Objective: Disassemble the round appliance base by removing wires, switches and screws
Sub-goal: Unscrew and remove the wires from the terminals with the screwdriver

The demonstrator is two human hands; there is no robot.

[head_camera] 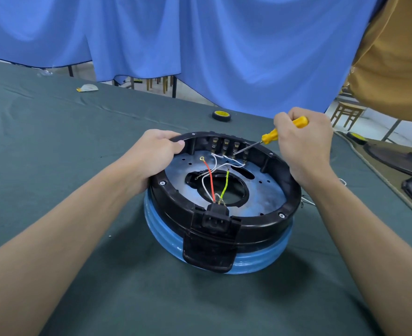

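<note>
Base (pixel 260 260), black rim (pixel 248 225) over blue (coloured wires (pixel 211 180) inside), left fingers (pixel 173 144) gripping rim, right fingers (pixel 284 132) gripping screwdriver (pixel 270 137).

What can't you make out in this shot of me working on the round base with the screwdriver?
Head view only:
Screwdriver tip: too small among the switches to tell whether it sits in a screw.
Screwdriver handle's middle: covered by the right hand.
Base underside: hidden, facing the table.
Black parts at right: cut off by the frame edge.
Tape roll label: too small to read.
</note>
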